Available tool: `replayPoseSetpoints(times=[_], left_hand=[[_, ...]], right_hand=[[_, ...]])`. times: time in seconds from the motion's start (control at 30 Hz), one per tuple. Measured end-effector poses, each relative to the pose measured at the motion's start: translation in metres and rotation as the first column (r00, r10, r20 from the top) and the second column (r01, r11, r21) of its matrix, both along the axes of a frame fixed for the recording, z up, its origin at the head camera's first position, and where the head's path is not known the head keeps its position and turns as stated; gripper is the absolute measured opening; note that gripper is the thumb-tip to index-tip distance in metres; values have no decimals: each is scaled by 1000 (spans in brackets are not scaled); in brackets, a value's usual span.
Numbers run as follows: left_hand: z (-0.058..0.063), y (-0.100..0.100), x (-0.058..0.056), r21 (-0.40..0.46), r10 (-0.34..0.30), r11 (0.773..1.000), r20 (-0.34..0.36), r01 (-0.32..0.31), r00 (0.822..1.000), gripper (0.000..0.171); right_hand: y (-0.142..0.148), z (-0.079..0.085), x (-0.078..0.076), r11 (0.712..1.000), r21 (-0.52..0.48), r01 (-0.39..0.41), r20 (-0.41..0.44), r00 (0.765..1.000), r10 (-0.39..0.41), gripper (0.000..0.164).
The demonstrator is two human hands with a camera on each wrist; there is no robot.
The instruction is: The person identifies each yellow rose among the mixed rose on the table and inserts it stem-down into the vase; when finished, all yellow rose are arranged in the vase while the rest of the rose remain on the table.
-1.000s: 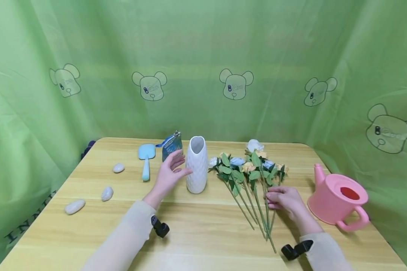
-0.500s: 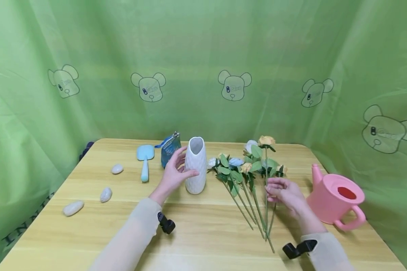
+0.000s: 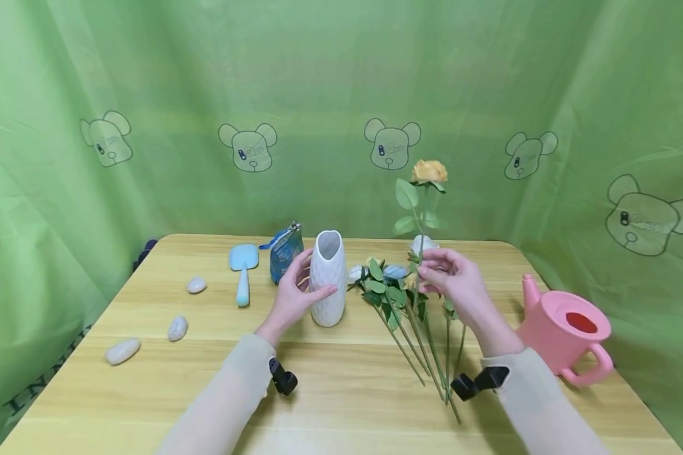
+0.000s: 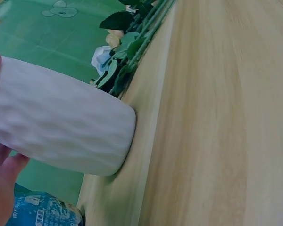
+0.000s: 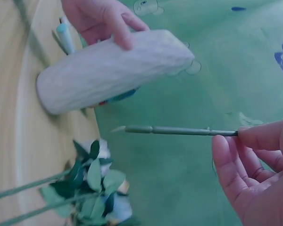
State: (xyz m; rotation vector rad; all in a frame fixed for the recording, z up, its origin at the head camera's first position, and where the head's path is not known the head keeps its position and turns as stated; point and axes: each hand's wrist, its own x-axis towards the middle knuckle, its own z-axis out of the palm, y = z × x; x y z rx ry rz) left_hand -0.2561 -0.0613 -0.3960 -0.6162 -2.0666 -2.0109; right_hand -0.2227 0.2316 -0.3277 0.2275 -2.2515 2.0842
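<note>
A white textured vase (image 3: pixel 329 287) stands upright at the table's middle. My left hand (image 3: pixel 293 296) holds it from the left, thumb across the front and fingers behind; the left wrist view shows the lower body of the vase (image 4: pixel 68 115) on the wood. Between thumb and fingertips, my right hand (image 3: pixel 460 284) pinches the green stem of a single yellow-orange artificial rose (image 3: pixel 429 172), bloom up, raised above the other flowers. In the right wrist view the lower end of the stem (image 5: pixel 179 131) points toward the vase. Several artificial roses (image 3: pixel 395 294) lie right of the vase.
A pink watering can (image 3: pixel 560 332) with a red inside stands at the right. Left of the vase are a blue bag (image 3: pixel 285 253), a light blue shovel (image 3: pixel 243 272) and three pale stones (image 3: pixel 178 328). A green curtain (image 3: pixel 319 189) hangs behind the table.
My right hand has lifted the yellow-orange rose off the other flowers and carried it up and left. My left hand has moved in from beside the vase to hold it.
</note>
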Motion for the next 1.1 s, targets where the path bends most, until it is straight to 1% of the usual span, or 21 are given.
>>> replayPoseSetpoints(times=[0.07, 0.27, 0.4, 0.5, 0.63, 0.77, 0.83, 0.93, 1.07, 1.1], left_hand=[[-4, 0, -2, -5, 12, 1000, -9, -12, 1000, 77], [-21, -2, -14, -27, 73, 997, -9, -74, 997, 78], [-24, -3, -15, -29, 83, 996, -39, -84, 996, 77], [-25, -3, -17, -17, 74, 997, -53, -75, 996, 77], [-26, -2, -19, -9, 65, 998, -54, -66, 996, 78], [-26, -1, -19, -9, 62, 998, -47, -63, 997, 78], [-25, 0, -19, -4, 51, 999, -49, -51, 998, 78], [-16, 1, -11, -7, 27, 1000, -36, -28, 999, 78], [-3, 2, 0, -16, 10, 1000, -22, -11, 1000, 77], [-3, 2, 1, -19, 12, 1000, -25, -13, 1000, 76]], right_hand=[[-9, 7, -5, 1000, -9, 0, -27, 1000, 0, 34], [-41, 30, -19, 1000, 12, 11, -92, 996, -10, 37], [-67, 50, -28, 1000, -3, 17, -156, 988, -17, 35], [-87, 65, -36, 999, -39, 18, -232, 972, -26, 34], [-110, 77, -45, 998, -66, 13, -359, 932, -36, 31], [-127, 78, -53, 999, -38, 6, -455, 890, -23, 30], [-132, 75, -57, 1000, -16, 3, -475, 880, -10, 29], [-138, 66, -59, 1000, 23, 0, -474, 881, 11, 28], [-140, 52, -58, 995, 96, -17, -437, 897, 57, 29], [-140, 50, -57, 993, 117, -23, -430, 900, 72, 29]])
